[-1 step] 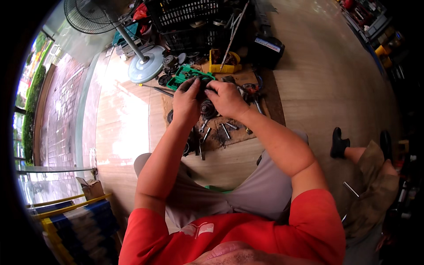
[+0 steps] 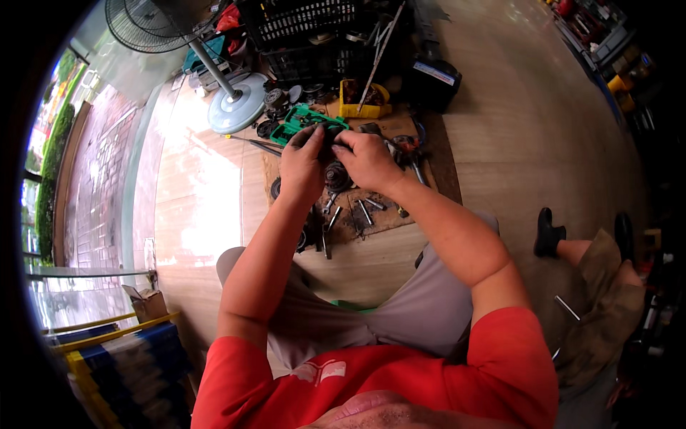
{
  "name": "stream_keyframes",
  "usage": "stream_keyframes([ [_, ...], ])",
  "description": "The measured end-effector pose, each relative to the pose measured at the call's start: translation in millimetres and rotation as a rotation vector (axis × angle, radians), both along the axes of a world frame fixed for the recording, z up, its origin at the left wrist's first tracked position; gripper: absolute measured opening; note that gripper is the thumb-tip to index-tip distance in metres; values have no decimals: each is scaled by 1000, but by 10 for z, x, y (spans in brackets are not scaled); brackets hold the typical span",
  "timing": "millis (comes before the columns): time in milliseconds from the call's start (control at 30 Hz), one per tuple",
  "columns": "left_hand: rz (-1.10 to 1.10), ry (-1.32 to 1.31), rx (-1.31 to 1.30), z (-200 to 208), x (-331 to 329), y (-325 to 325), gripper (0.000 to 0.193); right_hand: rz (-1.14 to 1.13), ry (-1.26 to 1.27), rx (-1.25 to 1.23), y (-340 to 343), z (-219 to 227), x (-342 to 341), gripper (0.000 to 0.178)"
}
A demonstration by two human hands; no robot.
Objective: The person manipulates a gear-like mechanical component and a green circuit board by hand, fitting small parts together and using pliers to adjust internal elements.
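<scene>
Clock: hours run round the dark part (image 2: 327,136), with 12 at the top of the view.
Left hand: the left hand (image 2: 304,154) is bent closed at the fingers, thumb up, pinching the dark part from the 8 o'clock side; its fingertips look blackened.
Right hand: the right hand (image 2: 366,159) has curled fingers and pinches the same part from the 4 o'clock side.
Dark part: held between both sets of fingertips, above the board (image 2: 444,168); its shape is too dark and too covered to tell.
Hub: a round, ridged hub (image 2: 337,177) sits at 6 o'clock, between the wrists.
Spanner: a spanner (image 2: 329,204) lies just beyond the hub, also at 6.
Rods: short metal rods (image 2: 366,212) lie on the board at 5, near one another.
Green case: the green case (image 2: 286,134) lies open from 9 to 11, just beside the left fingers.
Yellow bin: the yellow bin (image 2: 366,111) stands between 1 and 2, dark pieces inside.
Black box: the black box (image 2: 431,84) is at 2.
Crates: black crates (image 2: 307,28) are stacked near 12.
Fan: the fan (image 2: 243,114) has its round base near 10.
Co-worker: a black boot (image 2: 549,234) and bare shin show well apart, at 4.
</scene>
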State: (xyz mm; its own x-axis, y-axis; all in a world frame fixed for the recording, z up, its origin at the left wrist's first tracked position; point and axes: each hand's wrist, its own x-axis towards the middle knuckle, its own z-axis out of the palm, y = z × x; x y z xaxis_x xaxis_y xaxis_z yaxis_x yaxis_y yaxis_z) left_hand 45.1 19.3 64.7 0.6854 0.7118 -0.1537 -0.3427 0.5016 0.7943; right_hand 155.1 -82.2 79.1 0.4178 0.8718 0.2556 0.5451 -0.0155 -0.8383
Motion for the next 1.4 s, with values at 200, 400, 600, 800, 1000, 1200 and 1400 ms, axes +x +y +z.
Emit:
stream_keyframes([
  [200,67,-23,-25,58,1,49,21,-1,50,54,-2,3,-37,16],
  [400,158,-90,-111,174,-6,205,13,34,28,37,19,-74,3,16],
  [600,110,-202,-194,188,-73,261,10,65,8,-7,58,-59,-10,17],
  [800,54,-211,-139,257,-155,285,11,174,18,-80,23,34,4,15],
  [1000,-145,-95,-116,202,-227,212,14,243,-99,-230,-50,200,46,16],
  [1200,-359,461,916,248,-250,97,21,274,-413,-235,-62,83,234,10],
  [1400,-352,753,1123,86,-193,-50,21,199,-364,-257,-48,65,234,10],
])
